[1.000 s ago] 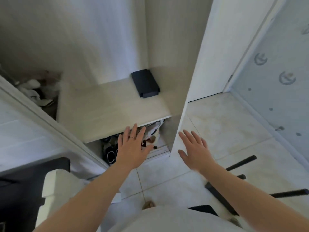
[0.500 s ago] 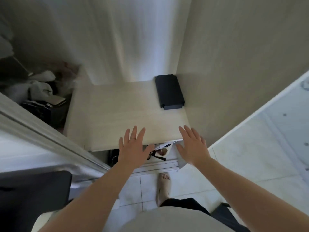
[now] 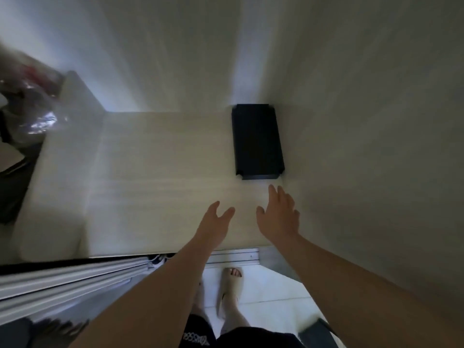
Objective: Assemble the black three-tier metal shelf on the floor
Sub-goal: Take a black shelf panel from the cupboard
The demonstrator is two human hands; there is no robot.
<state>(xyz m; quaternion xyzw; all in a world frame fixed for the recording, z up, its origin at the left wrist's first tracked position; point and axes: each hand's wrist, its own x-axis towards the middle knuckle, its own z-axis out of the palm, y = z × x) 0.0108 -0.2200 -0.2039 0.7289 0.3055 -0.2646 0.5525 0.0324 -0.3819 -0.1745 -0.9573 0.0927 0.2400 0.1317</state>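
A black rectangular metal shelf panel [image 3: 258,141] lies flat on a pale wooden closet shelf [image 3: 155,177], pushed against the closet's right wall. Both my arms reach over that wooden shelf toward the panel. My right hand [image 3: 279,214] is open, its fingertips a short way below the panel's near edge and not touching it. My left hand [image 3: 215,222] is open too, fingers apart, further left and lower. Neither hand holds anything.
The closet's right wall [image 3: 364,146] stands close beside my right hand. Bags and clutter [image 3: 30,114] fill the compartment at the left. A sliding door track [image 3: 233,256] runs below the shelf edge. My feet in sandals [image 3: 231,290] stand on white tile.
I have stepped closer and leaned in. Both hands moved forward from the shelf's front edge to over the shelf, nearer the black panel. The black poles on the floor have left the view.
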